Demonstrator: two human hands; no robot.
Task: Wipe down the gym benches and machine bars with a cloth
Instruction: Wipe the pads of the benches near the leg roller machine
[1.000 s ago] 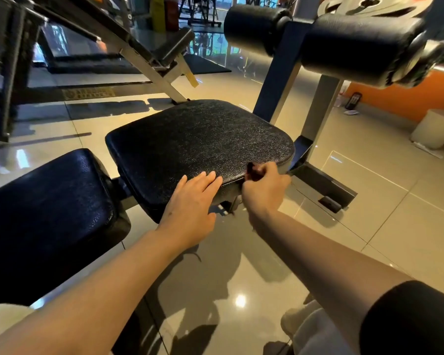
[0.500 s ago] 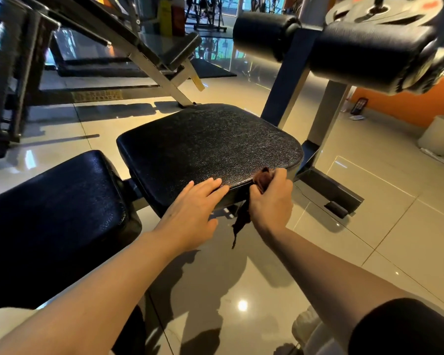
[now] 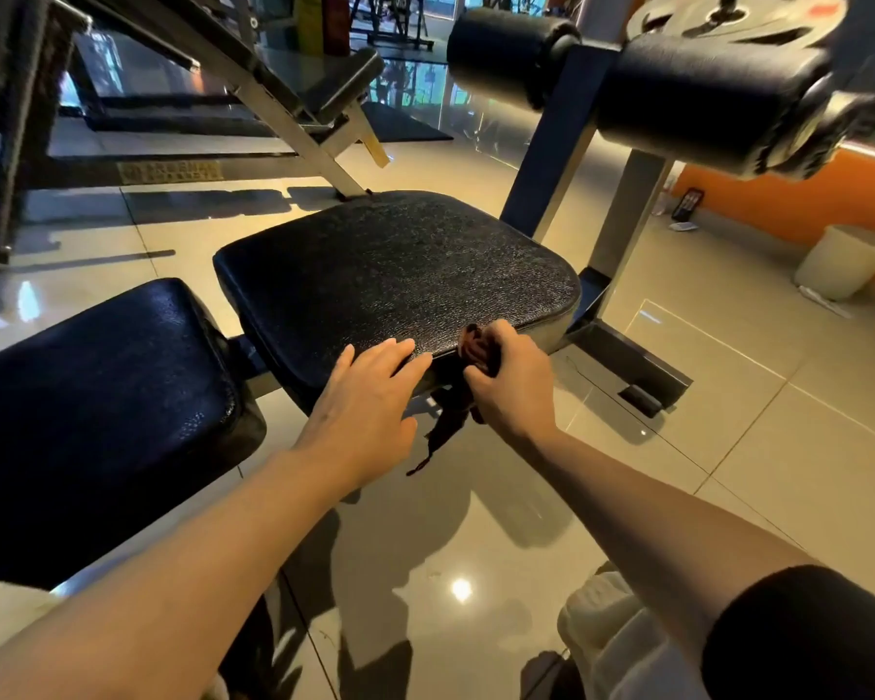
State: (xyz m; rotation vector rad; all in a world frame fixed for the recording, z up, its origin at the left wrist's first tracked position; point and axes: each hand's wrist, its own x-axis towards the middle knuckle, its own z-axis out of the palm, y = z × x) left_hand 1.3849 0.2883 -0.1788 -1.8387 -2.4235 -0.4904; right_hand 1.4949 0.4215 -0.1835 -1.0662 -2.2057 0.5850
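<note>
A black textured seat pad (image 3: 400,270) of a gym bench sits in the middle, with a second glossy black pad (image 3: 97,396) to its left. My right hand (image 3: 514,384) grips a dark reddish cloth (image 3: 471,346) against the seat pad's near edge; a loose end of the cloth hangs below the pad. My left hand (image 3: 370,396) rests flat with straight fingers on the pad's near edge, just left of the cloth.
Two black roller pads (image 3: 698,93) on a metal upright (image 3: 551,144) stand behind the seat, with a weight plate (image 3: 738,17) above. An inclined bench frame (image 3: 284,93) is at the back left. A pale bin (image 3: 844,260) stands by the orange wall. The tile floor is glossy.
My right hand has raised the cloth from under the seat's near edge onto that edge, and the cloth's tail now hangs out. My left hand stays on the pad.
</note>
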